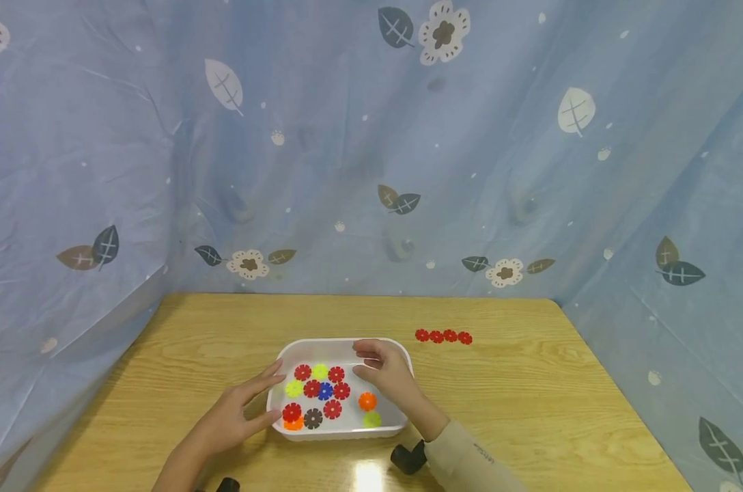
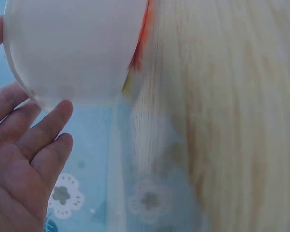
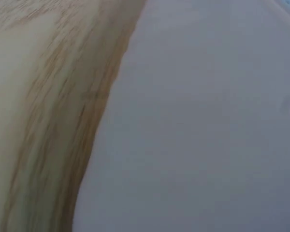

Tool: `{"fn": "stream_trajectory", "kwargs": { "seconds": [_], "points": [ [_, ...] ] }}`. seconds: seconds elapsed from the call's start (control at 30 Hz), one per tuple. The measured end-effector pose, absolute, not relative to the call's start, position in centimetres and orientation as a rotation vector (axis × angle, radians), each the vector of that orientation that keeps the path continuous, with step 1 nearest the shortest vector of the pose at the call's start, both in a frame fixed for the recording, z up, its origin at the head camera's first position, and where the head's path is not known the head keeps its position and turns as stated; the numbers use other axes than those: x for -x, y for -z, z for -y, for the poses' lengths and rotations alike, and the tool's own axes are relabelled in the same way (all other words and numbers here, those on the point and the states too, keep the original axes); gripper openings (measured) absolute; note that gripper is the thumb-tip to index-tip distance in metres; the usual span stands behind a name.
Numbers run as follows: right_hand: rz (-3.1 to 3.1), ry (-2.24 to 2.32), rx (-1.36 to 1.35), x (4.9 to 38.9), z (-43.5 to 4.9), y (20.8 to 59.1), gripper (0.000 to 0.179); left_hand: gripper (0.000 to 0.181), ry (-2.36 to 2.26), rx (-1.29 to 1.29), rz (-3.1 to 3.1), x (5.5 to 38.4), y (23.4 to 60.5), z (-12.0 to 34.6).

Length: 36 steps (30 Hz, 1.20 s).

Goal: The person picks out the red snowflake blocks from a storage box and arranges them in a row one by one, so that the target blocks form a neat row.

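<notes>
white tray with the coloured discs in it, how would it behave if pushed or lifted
The white tray probably keeps its shape: its smooth walls look like stiff plastic. Being wide and low, it would likely slide rather than tip. The coloured discs inside look loose, so they may shift if it tilts.

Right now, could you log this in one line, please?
left hand: at tray left edge; right hand: over tray right side; discs: in tray; red row: on table
</notes>
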State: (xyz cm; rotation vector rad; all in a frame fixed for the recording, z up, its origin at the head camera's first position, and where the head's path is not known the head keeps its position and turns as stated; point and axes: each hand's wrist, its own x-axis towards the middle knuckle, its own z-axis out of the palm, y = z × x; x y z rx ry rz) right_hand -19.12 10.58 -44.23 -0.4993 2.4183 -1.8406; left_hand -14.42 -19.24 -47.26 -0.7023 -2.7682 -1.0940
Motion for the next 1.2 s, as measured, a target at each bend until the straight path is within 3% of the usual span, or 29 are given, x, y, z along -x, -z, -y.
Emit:
{"fn": "stream_trajectory", "kwargs": {
  "seconds": [0.7, 1.2],
  "points": [
    [-2.431, 1.416, 0.312, 19.9, -7.7, 45.8, 0.029, 0.051, 1.069, 0.742, 2.748, 14.6, 47.0, 19.6],
    [-2.691, 0.942, 0.525, 19.7, -7.1, 46.6, 0.025, 0.052, 1.115, 0.705, 2.775, 14.5, 46.9, 19.4]
  ]
}}
